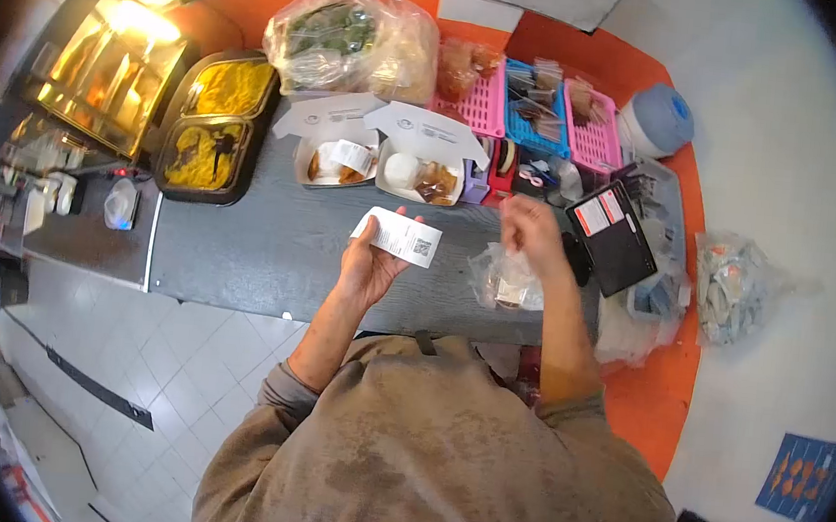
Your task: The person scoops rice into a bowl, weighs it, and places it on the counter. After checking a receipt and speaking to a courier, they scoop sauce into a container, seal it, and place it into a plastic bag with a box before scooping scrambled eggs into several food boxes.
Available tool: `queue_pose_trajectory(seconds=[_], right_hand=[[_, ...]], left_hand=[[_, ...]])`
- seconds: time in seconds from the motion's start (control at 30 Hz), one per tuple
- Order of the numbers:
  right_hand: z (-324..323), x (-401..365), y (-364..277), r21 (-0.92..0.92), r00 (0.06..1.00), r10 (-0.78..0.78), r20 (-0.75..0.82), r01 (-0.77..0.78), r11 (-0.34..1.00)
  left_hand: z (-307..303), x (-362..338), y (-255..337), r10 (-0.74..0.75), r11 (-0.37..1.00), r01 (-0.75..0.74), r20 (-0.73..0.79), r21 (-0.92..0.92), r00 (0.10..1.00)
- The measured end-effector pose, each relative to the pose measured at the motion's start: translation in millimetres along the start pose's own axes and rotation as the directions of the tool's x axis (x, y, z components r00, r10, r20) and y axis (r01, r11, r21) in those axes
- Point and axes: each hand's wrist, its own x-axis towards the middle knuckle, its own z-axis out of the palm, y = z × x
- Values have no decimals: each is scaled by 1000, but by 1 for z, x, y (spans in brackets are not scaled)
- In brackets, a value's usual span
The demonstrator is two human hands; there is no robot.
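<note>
My left hand point(370, 269) holds a white printed receipt point(400, 237) with a square code on its right part, thumb on top. My right hand point(532, 233) is raised over the counter's right side with its fingers curled together; whether anything is between them I cannot make out. Just below it lies a clear plastic bag point(508, 281) with something small inside. Beyond my hands stand two open white food boxes. The left box point(335, 182) has brown food and a white paper piece in it; the right box point(420, 198) holds rice and brown, glossy food.
Two trays of yellow food point(214, 144) and a lit warming cabinet point(106, 75) are at the left. Bulging plastic bags point(348, 41), pink and blue baskets point(533, 142) line the back. A black tablet-like device point(622, 264) stands right, beside a grey bin point(662, 203).
</note>
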Motion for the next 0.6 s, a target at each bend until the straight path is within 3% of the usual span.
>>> queue_pose_trajectory(seconds=[0.07,0.1,0.17,0.2,0.3,0.37,0.4,0.5,0.53,0.57,0.6], right_hand=[[39,-39,-15,-309,996,8,94,22,951],[46,-44,-6,-306,998,4,57,13,952],[46,-55,17,-623,982,-166,-88,76,779],[39,-68,15,-623,978,-166,-126,52,781],[0,-116,0,-377,936,-73,-344,-67,924],[-34,-151,5,-308,878,-15,-478,-151,939],[-50,-164,17,-292,841,-21,-541,-165,942],[-79,-192,69,-232,741,11,-672,-223,947],[-83,-196,100,-160,697,47,-715,-229,960],[-78,-200,117,-152,681,46,-731,-228,962],[-69,-201,129,-69,667,143,-731,-281,957]], left_hand=[[7,10,-8,-31,999,31,34,15,999],[12,15,-12,-65,998,64,46,23,997],[23,26,-22,-204,977,193,144,88,968],[28,36,-27,-240,969,227,154,97,959],[55,89,-48,-278,956,256,165,144,946],[76,136,-76,-339,925,292,182,242,923],[79,159,-97,-404,867,313,179,388,897],[77,196,-166,-480,573,302,13,762,877],[64,210,-178,-497,561,306,18,770,868],[44,228,-187,-566,235,30,112,971,817],[22,248,-198,-655,-98,-304,168,948,737]])
